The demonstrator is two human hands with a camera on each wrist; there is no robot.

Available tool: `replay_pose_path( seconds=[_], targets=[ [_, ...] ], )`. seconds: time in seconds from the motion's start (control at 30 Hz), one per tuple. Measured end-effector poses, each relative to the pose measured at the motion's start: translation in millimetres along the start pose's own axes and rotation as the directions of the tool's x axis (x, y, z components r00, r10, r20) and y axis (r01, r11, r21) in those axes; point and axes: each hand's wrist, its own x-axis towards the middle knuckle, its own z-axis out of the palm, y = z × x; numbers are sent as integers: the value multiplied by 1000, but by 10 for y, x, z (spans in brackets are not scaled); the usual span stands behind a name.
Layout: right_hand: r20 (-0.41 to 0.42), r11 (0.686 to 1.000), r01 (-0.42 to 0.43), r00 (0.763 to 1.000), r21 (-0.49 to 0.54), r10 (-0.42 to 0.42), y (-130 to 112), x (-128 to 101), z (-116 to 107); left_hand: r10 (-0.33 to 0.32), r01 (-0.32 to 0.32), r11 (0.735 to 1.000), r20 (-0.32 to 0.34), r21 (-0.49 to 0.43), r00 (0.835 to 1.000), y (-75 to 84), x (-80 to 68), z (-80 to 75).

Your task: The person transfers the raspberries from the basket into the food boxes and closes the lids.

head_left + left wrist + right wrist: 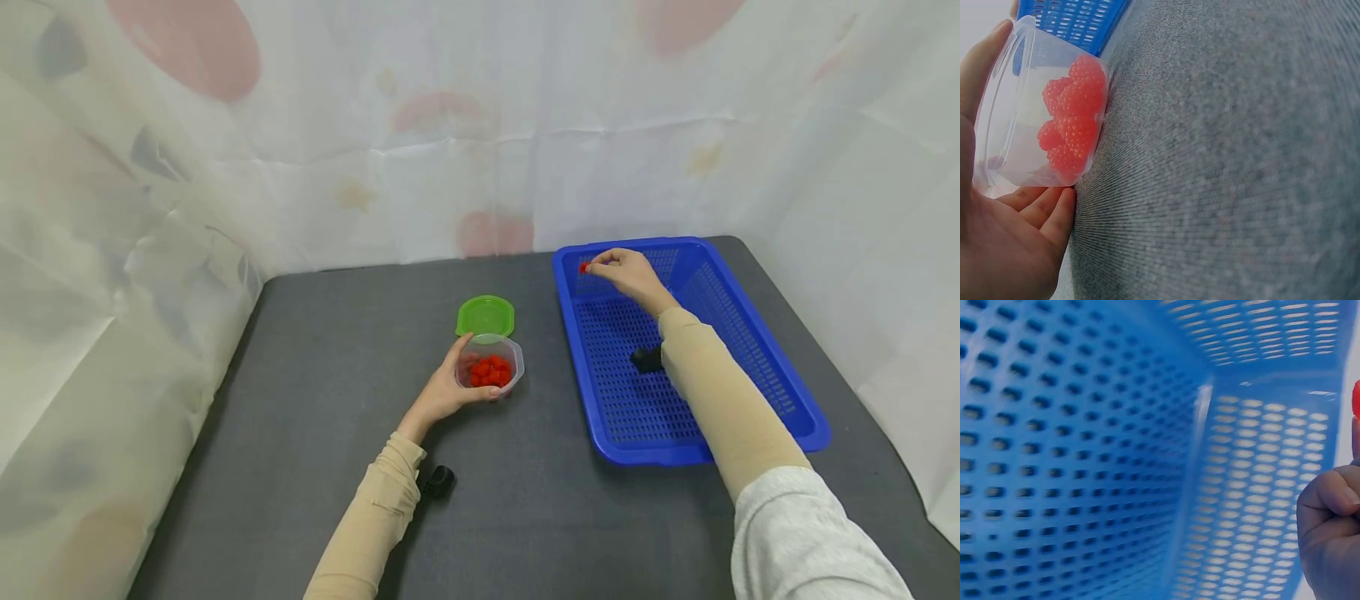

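Note:
A clear plastic tub (491, 365) with several red raspberries (489, 371) stands on the grey table. My left hand (450, 387) grips its near left side; in the left wrist view the tub (1016, 112) sits against my palm (997, 244) with the berries (1072, 119) inside. My right hand (628, 273) is over the far left corner of the blue basket (750, 333) and pinches one red raspberry (583, 267). In the right wrist view only curled fingers (1332, 531) and a sliver of the berry (1356, 400) show at the right edge.
A green lid (486, 317) lies flat just behind the tub. The blue perforated basket (1116, 456) sits on the right part of the grey table (337, 350). Pale patterned cloth hangs behind and at both sides.

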Motion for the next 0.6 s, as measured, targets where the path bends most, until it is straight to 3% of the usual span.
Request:
replay_pose_path(
  seconds=[0.2,0.47,0.6],
  targets=[
    [11,995,50,999,87,-51,-323,-51,-45,-6,6,1000,9,8,1000,30,-1,-8],
    [129,975,198,969,99,-209,-858,-172,127,-6,6,1000,46,8,999,317,-139,-51],
    [206,963,258,941,74,-268,-1072,-209,288,-16,15,1000,27,28,1000,190,-74,-29]
  ],
)
